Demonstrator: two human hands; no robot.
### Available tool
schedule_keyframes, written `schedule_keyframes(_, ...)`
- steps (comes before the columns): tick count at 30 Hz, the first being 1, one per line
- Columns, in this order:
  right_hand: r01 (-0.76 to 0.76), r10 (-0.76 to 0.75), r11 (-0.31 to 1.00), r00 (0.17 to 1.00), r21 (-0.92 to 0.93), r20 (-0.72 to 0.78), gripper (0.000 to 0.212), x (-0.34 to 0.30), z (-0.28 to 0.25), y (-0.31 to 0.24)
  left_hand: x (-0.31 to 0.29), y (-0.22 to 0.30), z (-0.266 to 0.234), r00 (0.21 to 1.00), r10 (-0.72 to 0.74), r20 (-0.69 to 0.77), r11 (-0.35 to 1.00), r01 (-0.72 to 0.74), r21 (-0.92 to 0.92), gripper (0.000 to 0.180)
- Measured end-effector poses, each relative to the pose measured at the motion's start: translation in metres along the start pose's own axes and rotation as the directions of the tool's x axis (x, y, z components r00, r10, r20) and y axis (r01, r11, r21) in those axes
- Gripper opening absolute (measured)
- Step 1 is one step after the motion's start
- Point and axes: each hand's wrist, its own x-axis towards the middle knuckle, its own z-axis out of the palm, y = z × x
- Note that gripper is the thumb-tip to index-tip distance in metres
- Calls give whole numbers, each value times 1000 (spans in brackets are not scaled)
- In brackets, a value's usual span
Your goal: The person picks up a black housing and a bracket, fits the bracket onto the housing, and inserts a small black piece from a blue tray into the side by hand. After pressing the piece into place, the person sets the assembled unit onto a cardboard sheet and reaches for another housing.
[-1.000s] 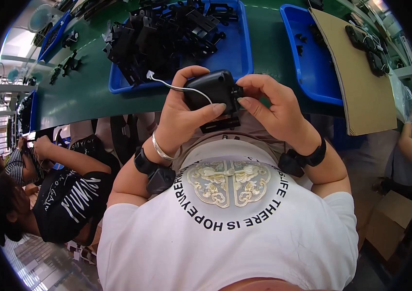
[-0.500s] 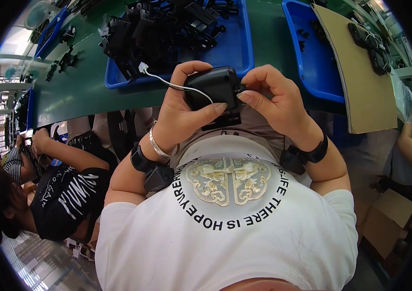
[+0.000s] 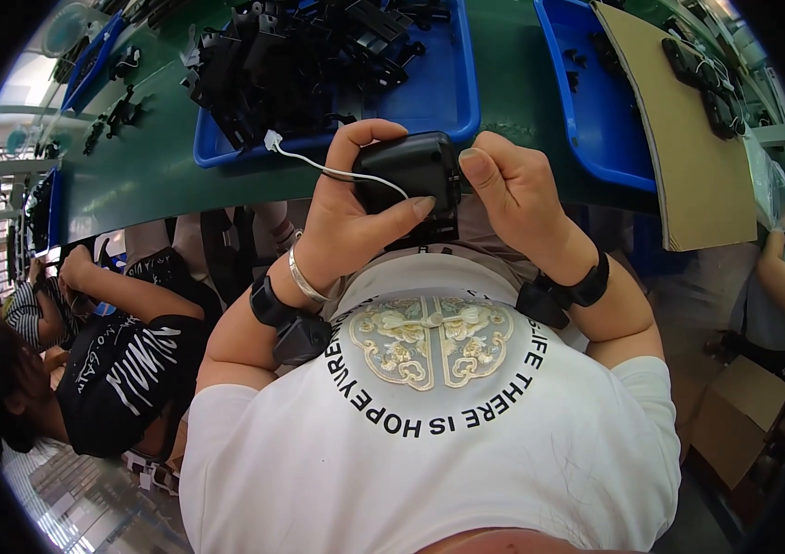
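A black plastic case (image 3: pixel 406 174) is held above the lap, near the table's edge, gripped by the left hand (image 3: pixel 351 208) with the thumb laid across its face and the fingers wrapped around its far side. The right hand (image 3: pixel 524 196) is held just beside the case's right edge, thumb raised and fingers curled; whether anything is pinched between them cannot be told. A white cable (image 3: pixel 323 169) is draped from the case over the left hand, tipped with a white plug (image 3: pixel 272 140).

Beyond, on a green table (image 3: pixel 152 189), a blue tray (image 3: pixel 475 92) is heaped at its left with black brackets (image 3: pixel 272 78), while its near right floor is left bare. To the right, a second blue tray (image 3: pixel 605 171) is scattered with small black pieces (image 3: pixel 575 72) and partly covered by a cardboard sheet (image 3: pixel 702 175), on which black cased units (image 3: pixel 720 113) with white wires are laid. Far left, dark parts are held in a smaller blue tray (image 3: pixel 114 35).
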Motion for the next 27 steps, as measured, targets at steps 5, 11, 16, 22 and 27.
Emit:
schedule_keyframes(5, -11, 21, 993, 997, 120, -81, 33, 2, 4, -6, 2, 4, 4, 999, -45, -20, 993, 43, -107, 59)
schedule_keyframes(11, 265, -228, 959, 931, 98, -286, 31, -2, 6, -9, 1, 6, 5, 992, -103, -79, 980, 87, -178, 59)
schedule_keyframes(16, 203, -208, 977, 975, -67, -77, 20, -3, -6, 0, -1, -2, 3, 996, -82, -38, 988, 76, -136, 59)
schedule_keyframes(22, 246, -231, 968, 952, 53, -199, 19, -1, 1, -7, 0, 0, 1, 993, -97, -59, 986, 88, -139, 58)
schedule_keyframes(27, 133, -137, 972, 991, -194, -10, 19, 5, -2, 0, 2, -2, -1, 998, -52, -43, 994, 48, -101, 57)
